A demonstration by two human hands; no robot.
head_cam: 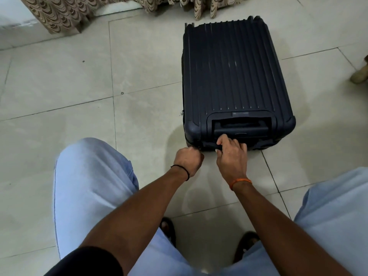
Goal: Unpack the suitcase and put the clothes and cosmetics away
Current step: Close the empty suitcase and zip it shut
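Note:
A dark navy hard-shell suitcase [231, 76] with ribbed sides lies flat and closed on the tiled floor, its retracted pull handle facing me. My left hand [188, 159] is curled at the near left corner of the case, where it pinches the zipper pull at the seam. My right hand [232, 154] grips the carry handle on the near end of the suitcase, fingers curled over it. The contents of the case are hidden.
I am crouched with my knees in light blue trousers [89, 176] either side of my arms and sandalled feet below. A patterned curtain [65, 12] hangs at the far edge. A beige object [360, 75] sits at the right edge.

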